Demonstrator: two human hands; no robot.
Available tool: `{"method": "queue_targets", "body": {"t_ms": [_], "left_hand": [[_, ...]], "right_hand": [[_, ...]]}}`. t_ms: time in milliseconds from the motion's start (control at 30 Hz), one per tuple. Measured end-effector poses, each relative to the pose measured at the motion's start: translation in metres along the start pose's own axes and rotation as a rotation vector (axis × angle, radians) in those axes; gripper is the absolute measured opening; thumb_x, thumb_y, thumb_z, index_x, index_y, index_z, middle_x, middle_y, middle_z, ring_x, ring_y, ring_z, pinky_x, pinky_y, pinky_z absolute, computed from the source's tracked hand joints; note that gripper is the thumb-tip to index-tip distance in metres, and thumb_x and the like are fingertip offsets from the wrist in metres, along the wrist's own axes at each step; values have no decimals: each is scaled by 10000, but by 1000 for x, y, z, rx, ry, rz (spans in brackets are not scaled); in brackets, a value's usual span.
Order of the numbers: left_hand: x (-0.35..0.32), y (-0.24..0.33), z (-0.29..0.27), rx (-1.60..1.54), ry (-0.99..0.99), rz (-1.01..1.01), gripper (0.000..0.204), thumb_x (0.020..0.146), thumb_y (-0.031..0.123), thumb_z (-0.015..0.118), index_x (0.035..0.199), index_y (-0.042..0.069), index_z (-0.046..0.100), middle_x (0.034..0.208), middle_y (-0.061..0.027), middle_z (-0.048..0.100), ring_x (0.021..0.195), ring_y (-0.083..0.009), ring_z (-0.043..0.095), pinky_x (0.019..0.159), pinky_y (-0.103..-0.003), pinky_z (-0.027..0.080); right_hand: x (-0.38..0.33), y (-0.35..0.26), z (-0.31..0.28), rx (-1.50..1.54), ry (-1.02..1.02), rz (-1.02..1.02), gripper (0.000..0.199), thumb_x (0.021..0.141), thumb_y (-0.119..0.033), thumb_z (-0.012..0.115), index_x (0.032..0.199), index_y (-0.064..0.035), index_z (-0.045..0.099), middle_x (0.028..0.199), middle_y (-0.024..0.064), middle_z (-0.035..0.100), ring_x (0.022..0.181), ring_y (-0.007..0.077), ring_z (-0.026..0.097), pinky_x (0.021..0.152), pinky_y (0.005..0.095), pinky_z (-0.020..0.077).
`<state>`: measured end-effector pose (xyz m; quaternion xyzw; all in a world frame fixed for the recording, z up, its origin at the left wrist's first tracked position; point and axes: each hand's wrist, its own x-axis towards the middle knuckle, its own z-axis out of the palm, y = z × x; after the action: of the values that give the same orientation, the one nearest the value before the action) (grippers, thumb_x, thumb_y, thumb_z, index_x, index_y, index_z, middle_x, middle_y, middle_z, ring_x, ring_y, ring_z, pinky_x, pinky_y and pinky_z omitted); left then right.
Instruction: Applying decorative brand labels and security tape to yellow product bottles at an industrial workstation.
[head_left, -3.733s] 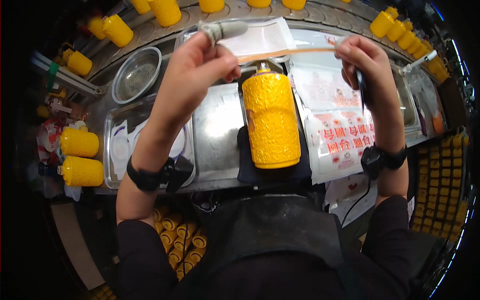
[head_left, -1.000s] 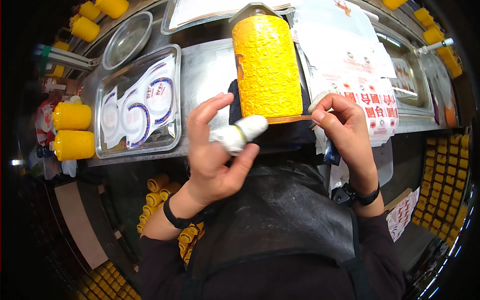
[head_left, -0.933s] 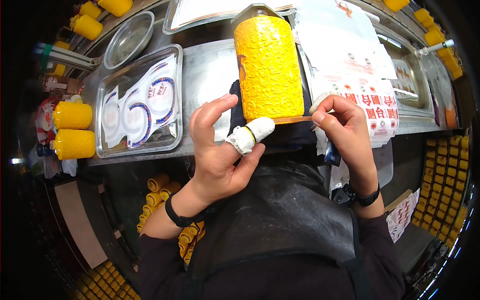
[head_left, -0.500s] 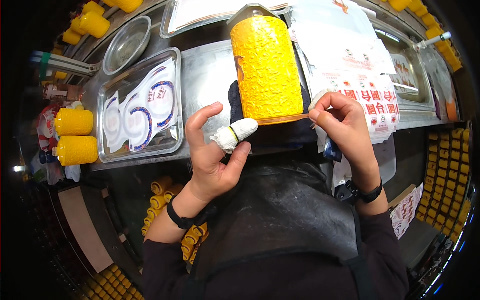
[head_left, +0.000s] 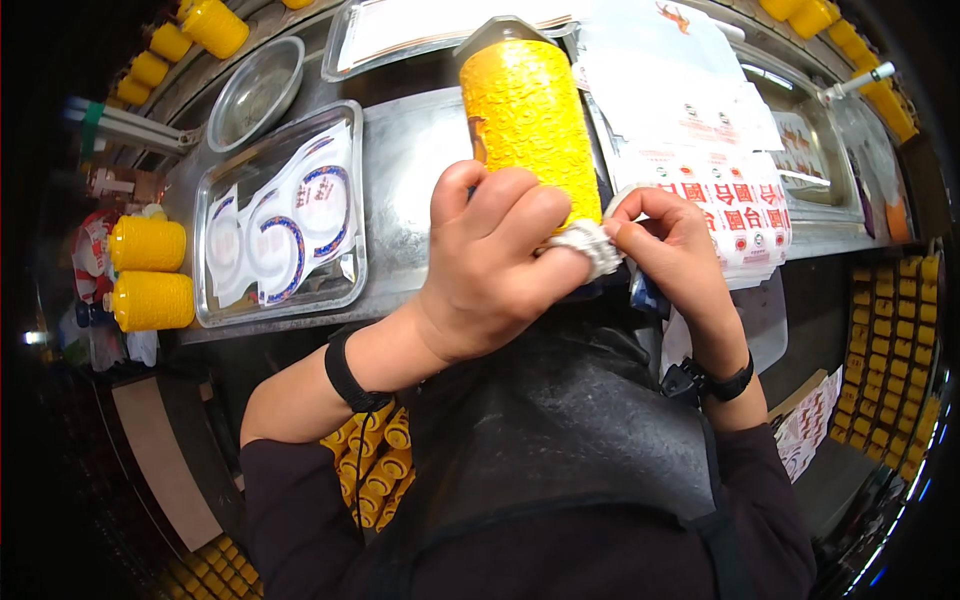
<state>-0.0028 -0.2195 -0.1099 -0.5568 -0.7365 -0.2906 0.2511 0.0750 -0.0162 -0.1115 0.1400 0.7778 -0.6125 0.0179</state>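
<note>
Figure: a metal workbench [head_left: 420, 170] carries a large yellow thread cone [head_left: 525, 120] lying on its side, a tray of round labels [head_left: 280, 220] at left and printed sheets [head_left: 700, 150] at right. Both hands meet just below the cone: the left hand [head_left: 490, 270] curls closed around a small white wrapped spool [head_left: 585, 245], and the right hand [head_left: 665, 245] pinches its end. Judged best practice: keep the wrap taut and fingertips close. Smaller yellow spools [head_left: 150, 270] line the dim edges.
</note>
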Motion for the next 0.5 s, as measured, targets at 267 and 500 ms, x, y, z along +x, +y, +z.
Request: {"method": "queue_targets", "body": {"t_ms": [267,500], "left_hand": [[-40,4,19,-243,367,-342,332,629,5,822,892,76,633,938,-82,634,882,-301,614,869,-472,495],[-22,3,9,-75,248,-119,365,636,18,833,875,83,565,1017,-91,636,938,-314,619,952,-554,445]], "right_hand": [[-6,-4,-11,168,-138,11,76,840,-103,670,827,-39,630,736,-67,552,658,4,460,592,168,352],[-3,-11,-14,170,-143,54,65,829,-99,660,826,-43,626,744,-61,552,675,1,461,597,171,351]]}}
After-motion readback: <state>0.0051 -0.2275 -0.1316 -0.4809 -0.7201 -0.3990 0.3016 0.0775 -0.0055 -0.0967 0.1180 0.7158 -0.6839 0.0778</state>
